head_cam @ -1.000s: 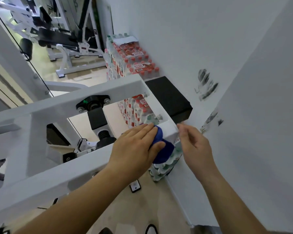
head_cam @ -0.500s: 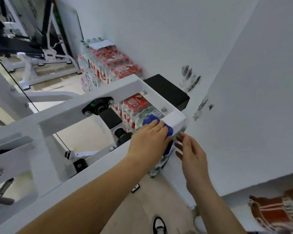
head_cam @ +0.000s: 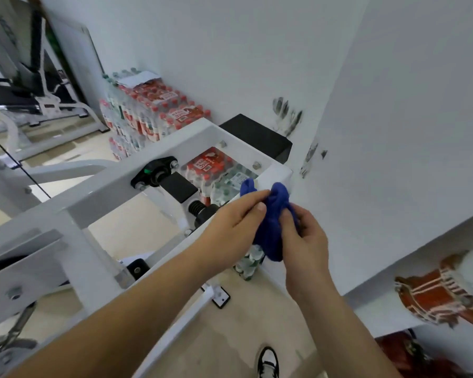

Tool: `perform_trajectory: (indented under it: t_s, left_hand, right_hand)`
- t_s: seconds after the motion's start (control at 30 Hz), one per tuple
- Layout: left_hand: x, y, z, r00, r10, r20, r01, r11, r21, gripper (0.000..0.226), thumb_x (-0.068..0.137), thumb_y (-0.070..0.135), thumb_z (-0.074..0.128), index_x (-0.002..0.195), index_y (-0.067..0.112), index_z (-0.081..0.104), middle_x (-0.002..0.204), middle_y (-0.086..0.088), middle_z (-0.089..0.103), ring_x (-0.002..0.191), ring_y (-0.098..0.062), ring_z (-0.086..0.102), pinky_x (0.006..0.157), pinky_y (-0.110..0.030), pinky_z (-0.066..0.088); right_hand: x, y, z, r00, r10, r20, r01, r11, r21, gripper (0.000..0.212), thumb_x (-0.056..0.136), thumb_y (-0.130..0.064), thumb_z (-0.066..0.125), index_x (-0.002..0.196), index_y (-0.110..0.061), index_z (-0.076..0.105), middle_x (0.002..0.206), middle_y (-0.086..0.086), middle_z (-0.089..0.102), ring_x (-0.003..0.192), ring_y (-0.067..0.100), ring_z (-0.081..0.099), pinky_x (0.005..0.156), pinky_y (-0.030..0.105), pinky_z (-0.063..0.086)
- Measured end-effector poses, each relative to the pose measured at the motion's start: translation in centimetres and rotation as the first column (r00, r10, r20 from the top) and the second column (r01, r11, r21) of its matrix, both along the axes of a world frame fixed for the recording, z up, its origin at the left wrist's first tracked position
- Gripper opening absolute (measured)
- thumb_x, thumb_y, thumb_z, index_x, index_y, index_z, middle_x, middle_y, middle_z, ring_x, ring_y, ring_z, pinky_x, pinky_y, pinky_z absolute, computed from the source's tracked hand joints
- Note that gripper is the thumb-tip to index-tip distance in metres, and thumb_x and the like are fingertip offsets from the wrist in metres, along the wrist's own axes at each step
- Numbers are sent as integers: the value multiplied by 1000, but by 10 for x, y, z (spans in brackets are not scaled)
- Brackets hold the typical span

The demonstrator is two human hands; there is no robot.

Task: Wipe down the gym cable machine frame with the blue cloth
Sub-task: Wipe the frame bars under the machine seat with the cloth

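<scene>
1. The blue cloth (head_cam: 273,225) was bunched into a lump between both hands. It sat just beside the far corner of the white frame (head_cam: 115,192), close to the wall (head_cam: 380,132). I could not tell if a tip of it touched that corner.
2. The left hand (head_cam: 230,230) pinched one side of the cloth, with the thumb on top and the fingers curled under.
3. The right hand (head_cam: 303,238) held the other side. Its fingers were curled round the cloth and its thumb pushed into the folds.
4. No flat part of the cloth was pressed on the metal. I think no rubbing was going on at this moment. It looked like the person was turning the cloth to get a fresh side.
5. It was hard to say how much was done. The frame looked white all over, with no wet streaks or dust lines, so I could not tell which bars were already wiped.
6. I think a lot was left: the long top bar running off to the left, the bar under the arms, the spot round the black bearing block (head_cam: 155,174) and its bolts, and the low parts near the floor.
7. The dark smudges (head_cam: 287,117) were on the wall, not on the machine, so they were not part of this job.
</scene>
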State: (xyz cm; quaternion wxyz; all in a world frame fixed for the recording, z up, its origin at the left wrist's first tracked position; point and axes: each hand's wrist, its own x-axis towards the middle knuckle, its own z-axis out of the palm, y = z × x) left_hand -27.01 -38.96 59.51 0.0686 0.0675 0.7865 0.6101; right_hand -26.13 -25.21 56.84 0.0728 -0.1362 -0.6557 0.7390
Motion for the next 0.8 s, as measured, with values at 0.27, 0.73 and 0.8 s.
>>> perform_trajectory:
  t_s: [0.27, 0.73, 0.8]
  left_hand:
    - [-34, -53, -21, 964, -176, -198, -42, 635, -772, 39, 103, 26, 49, 141, 23, 57, 144, 8, 56, 132, -18, 51, 110, -36, 43]
    - [-28, -59, -52, 943, -101, -316, -180, 646, -742, 39, 106, 42, 45, 143, 35, 56, 141, 10, 58, 132, -16, 48, 98, -39, 54]
    - [-27, -58, -55, 943, -91, -319, -183, 660, -729, 39, 106, 41, 44, 143, 35, 56, 141, 11, 58, 131, -15, 49, 96, -40, 55]
  right_hand:
    - [-62, 20, -5, 978, -208, -18, 208, 978, 26, 10, 103, -26, 57, 100, -31, 65, 100, -11, 69, 90, 8, 66, 70, 16, 49]
    - [-128, 6, -50, 977, -181, 112, 154, 964, 216, 18, 107, -26, 45, 121, -18, 53, 118, 2, 61, 110, 23, 61, 88, 29, 47]
    - [-127, 5, -54, 971, -181, 156, 145, 965, 220, 18, 106, -28, 44, 115, -17, 54, 114, 4, 64, 105, 24, 62, 88, 34, 48]
